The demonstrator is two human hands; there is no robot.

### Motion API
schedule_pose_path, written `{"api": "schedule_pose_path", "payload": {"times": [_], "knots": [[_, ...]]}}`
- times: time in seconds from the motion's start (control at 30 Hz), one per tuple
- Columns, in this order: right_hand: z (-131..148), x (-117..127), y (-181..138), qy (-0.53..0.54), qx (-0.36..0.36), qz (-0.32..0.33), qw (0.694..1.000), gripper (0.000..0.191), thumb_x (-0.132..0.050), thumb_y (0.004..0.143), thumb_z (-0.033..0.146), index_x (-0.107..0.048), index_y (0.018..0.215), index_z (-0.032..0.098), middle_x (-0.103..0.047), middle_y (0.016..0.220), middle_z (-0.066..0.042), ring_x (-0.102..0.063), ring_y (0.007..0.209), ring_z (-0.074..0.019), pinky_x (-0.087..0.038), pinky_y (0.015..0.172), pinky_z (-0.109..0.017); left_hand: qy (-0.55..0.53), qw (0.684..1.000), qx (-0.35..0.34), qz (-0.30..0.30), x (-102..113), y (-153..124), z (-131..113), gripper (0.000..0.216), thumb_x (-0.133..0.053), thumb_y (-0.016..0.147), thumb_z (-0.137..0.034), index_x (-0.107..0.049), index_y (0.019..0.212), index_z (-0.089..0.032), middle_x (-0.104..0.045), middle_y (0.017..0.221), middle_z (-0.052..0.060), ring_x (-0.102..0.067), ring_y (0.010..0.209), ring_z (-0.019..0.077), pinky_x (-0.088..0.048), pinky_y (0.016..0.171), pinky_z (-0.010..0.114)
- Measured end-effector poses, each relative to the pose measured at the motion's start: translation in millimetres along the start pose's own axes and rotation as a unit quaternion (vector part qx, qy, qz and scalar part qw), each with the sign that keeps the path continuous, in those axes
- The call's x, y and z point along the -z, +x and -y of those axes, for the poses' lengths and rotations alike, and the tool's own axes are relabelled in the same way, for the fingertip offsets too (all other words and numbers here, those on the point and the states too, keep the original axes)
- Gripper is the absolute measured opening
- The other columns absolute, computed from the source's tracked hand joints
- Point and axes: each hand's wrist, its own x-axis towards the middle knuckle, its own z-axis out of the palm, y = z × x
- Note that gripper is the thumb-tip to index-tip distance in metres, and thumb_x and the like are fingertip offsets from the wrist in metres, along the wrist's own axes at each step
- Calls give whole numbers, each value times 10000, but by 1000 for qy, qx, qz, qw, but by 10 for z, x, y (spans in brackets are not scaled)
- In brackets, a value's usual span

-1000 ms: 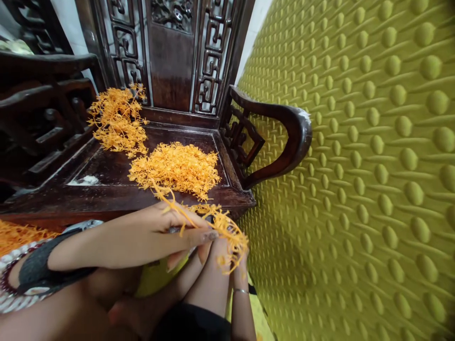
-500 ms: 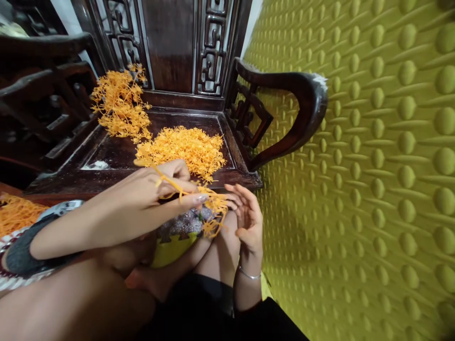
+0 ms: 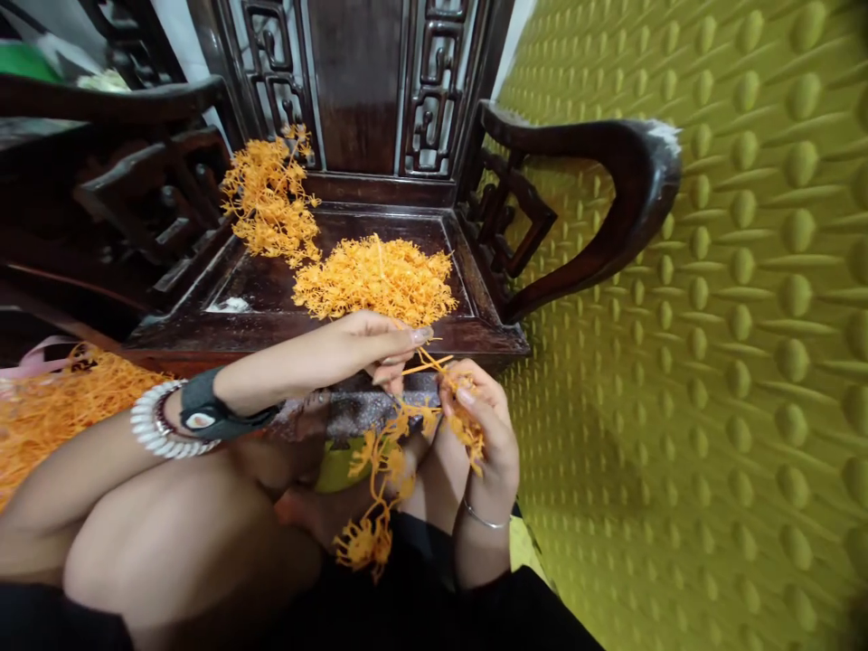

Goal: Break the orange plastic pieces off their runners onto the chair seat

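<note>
My left hand (image 3: 370,348) is closed, thumb and fingers pinching the thin stem of an orange plastic strand. Close beside it, my right hand (image 3: 485,416) is curled around a bunch of orange plastic sprigs (image 3: 469,432) with frilly, flower-like ends. Between the hands, thin stems cross one another. A knotted orange strand (image 3: 370,533) with frilly clusters dangles below them over my lap. Just beyond my hands, a heap of similar orange sprigs (image 3: 380,276) lies on the dark wooden chair seat (image 3: 223,330). A second orange bunch (image 3: 271,203) sits at the seat's back left.
At the lower left is a large pile of loose orange strands (image 3: 74,407) with a pink ribbon (image 3: 41,357). The chair's curved armrest (image 3: 630,181) rises on the right, before a yellow-green studded mat (image 3: 746,362). White residue (image 3: 231,306) marks the seat.
My right hand has closed on the orange sprigs. My left hand has turned and moved right, and the strand now hangs lower. The view has shifted left.
</note>
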Motion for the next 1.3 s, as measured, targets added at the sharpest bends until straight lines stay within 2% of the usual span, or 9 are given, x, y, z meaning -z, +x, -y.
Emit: {"api": "schedule_pose_path", "payload": {"times": [0.13, 0.23, 0.5, 0.67, 0.77, 0.87, 0.97, 1.17, 1.3], "knots": [[-3, -119, 31, 126, -1, 14, 992, 178, -564, 779, 379, -563, 744, 204, -460, 494, 34, -496, 586, -144, -422, 623, -281, -35, 999, 17, -17, 3, 38, 71, 417, -484, 918, -408, -427, 585, -164, -366, 530, -40, -321, 475, 76, -313, 499, 186], [-12, -184, 39, 225, -18, -5, 974, 203, -517, 780, 405, -487, 696, 223, -288, 424, 65, -375, 484, -136, -384, 571, -287, -51, 998, 26, -21, -34, 49, 71, 419, -512, 901, -428, -431, 589, -161, -352, 537, -40, -332, 471, 73, -296, 479, 181], [65, -221, -5, 327, 42, -162, 930, 288, -537, 736, 589, -517, 802, 309, -80, 441, 65, -447, 642, -215, -408, 682, -337, -207, 978, 12, -21, -83, 104, 70, 392, -479, 940, -322, -375, 597, -164, -255, 553, -66, -274, 455, 56, -461, 595, 176], [51, -187, -60, 308, 68, -146, 938, 373, -531, 722, 637, -582, 944, 342, -278, 520, 41, -522, 791, -206, -451, 786, -352, -319, 944, 7, -84, -62, 115, -8, 370, -395, 973, -273, -471, 636, -142, -257, 563, -53, -264, 441, 58, -400, 480, 139], [11, -162, -77, 308, 64, -123, 941, 393, -544, 741, 613, -570, 1017, 335, -386, 636, 31, -471, 659, -159, -472, 701, -314, -355, 928, -36, -107, -37, 69, -85, 345, -331, 993, -273, -554, 759, -153, -306, 583, -40, -274, 433, 58, -355, 438, 134], [-6, -148, -90, 338, 108, -105, 929, 359, -603, 731, 558, -554, 1003, 328, -344, 634, 52, -263, 486, -117, -410, 529, -267, -351, 930, -57, -92, -26, -4, -160, 350, -307, 1000, -287, -567, 798, -169, -373, 620, -26, -274, 417, 48, -315, 413, 133], [3, -153, -106, 298, 128, -97, 941, 295, -659, 701, 464, -549, 933, 321, -211, 581, 68, -161, 471, -117, -376, 510, -264, -336, 931, -86, -110, -40, -65, -222, 364, -309, 1003, -306, -559, 773, -176, -359, 594, -26, -318, 429, 59, -361, 454, 151], [2, -303, -133, 208, 103, -91, 968, 274, -706, 696, 372, -528, 871, 259, -371, 695, 39, -387, 613, -115, -453, 717, -286, -332, 917, -168, -144, -68, -121, -293, 420, -249, 1016, -305, -555, 756, -181, -307, 555, -34, -305, 432, 66, -358, 478, 161], [-98, -403, -129, 176, 60, -114, 976, 166, -668, 785, 277, -522, 846, 226, -473, 743, 26, -495, 721, -102, -455, 810, -258, -312, 924, -162, -148, -73, -102, -250, 386, -337, 1001, -302, -564, 720, -163, -317, 543, -35, -311, 461, 69, -356, 492, 156]]}}
